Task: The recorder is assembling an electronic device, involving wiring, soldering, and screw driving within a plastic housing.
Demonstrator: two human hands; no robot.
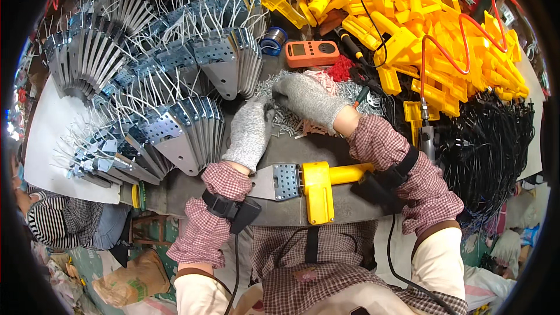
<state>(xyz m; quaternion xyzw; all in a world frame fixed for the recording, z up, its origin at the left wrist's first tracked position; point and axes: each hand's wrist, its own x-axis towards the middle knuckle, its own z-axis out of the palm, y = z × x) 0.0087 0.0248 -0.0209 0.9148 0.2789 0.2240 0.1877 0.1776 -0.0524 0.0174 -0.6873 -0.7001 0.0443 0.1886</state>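
Now | both gloved hands, left (249, 133) and right (309, 99), open on screw pile (280, 118) | stacked metal brackets (192, 134) crowd left edge

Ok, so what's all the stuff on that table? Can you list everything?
Metal plates with white wires: many, silver, fanned in stacks, left half.
Yellow plastic parts: big heap, yellow, top right.
Black cables: a bundle, black, right edge.
Small screws: a pile, silver, centre, under the hands.
Meter: one, orange, top centre.
Red wire: one, red, over the yellow heap.
Yellow-handled tool with metal plate: one, near table edge.
Left hand: grey glove, on screws.
Right hand: grey glove, on screws.
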